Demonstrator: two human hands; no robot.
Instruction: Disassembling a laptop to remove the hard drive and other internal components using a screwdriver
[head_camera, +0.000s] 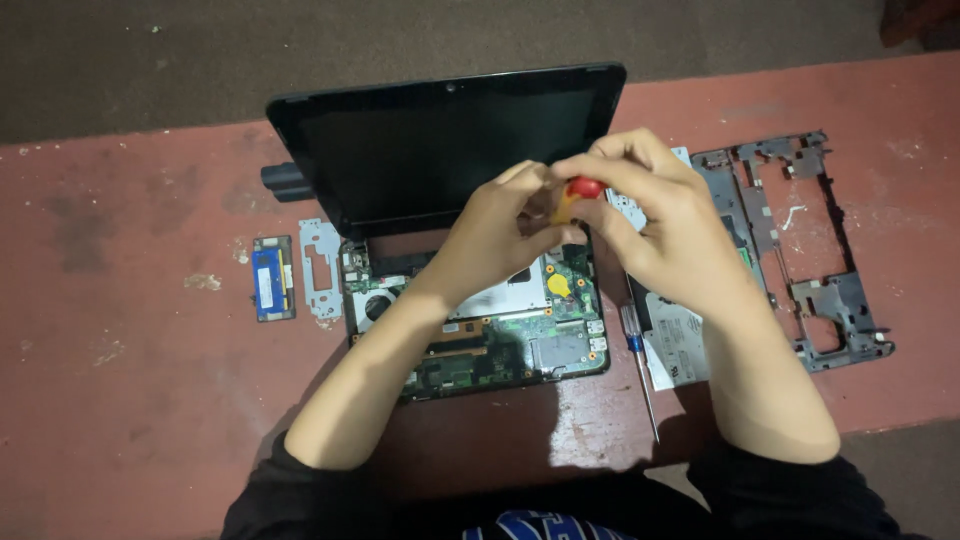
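Both hands up over an open little laptop (480, 330) with its green board showing. Left hand (495, 235) and right hand (655, 215) pinching tight on a red and yellow tool handle (578, 195). Blue screwdriver (640, 375) lying just beside, grey frame (800, 250) further right. Small blue card (271, 278) far left.

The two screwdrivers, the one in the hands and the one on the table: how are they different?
The red-handled screwdriver is gripped by both the left hand and right hand above the opened laptop; the blue-and-clear screwdriver lies untouched on the red table. The held one is mostly hidden by fingers; the lying one shows its whole thin shaft. Their handle colours differ. Both are small screwdrivers.
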